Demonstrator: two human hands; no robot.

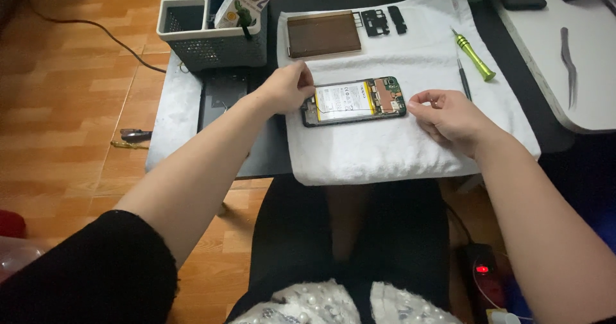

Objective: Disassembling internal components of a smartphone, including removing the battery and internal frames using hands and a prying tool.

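The opened smartphone [355,101], back cover off and battery showing, lies mid-way on the white towel [410,144]. The left hand [287,88] pinches the phone's left end with curled fingers. The right hand [449,115] rests just beside its right end, fingers loosely bent, holding nothing visible.

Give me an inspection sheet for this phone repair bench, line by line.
Surface: white towel spread over a dark table.
Job's things: opened phone, back off, battery and board exposed, lying flat on the towel.
Clutter: brown back cover, black plastic parts, green screwdriver, tweezers, grey basket.
Grippers: left hand pinches at the phone's left end; right hand touches its right end.
Cables: black cord on the floor.
Surroundings: wooden floor, power strip with red light.
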